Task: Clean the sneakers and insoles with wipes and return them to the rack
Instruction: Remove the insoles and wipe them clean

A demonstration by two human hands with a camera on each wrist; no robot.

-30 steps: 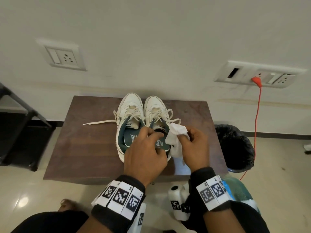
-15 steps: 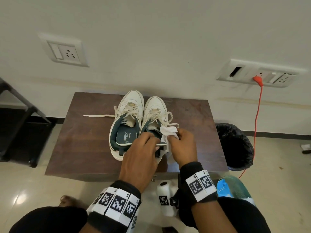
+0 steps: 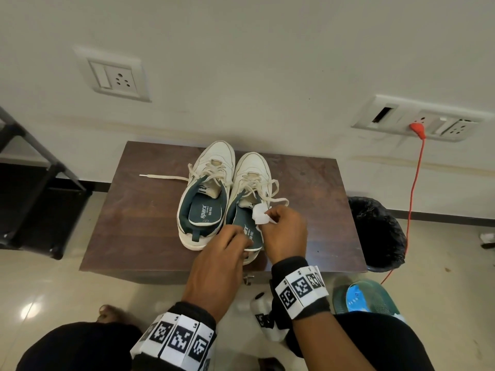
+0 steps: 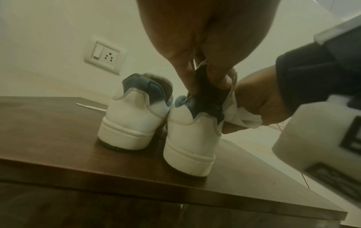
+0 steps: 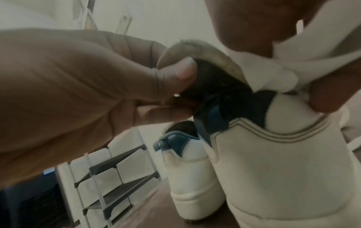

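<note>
Pinching teal insole at heel of right sneaker, left hand; right hand clutching crumpled wipe. Both sneakers side by side on brown table.

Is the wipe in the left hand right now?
No, the right hand pinches the white wipe, while the left hand grips the insole at the right sneaker's heel.
</note>
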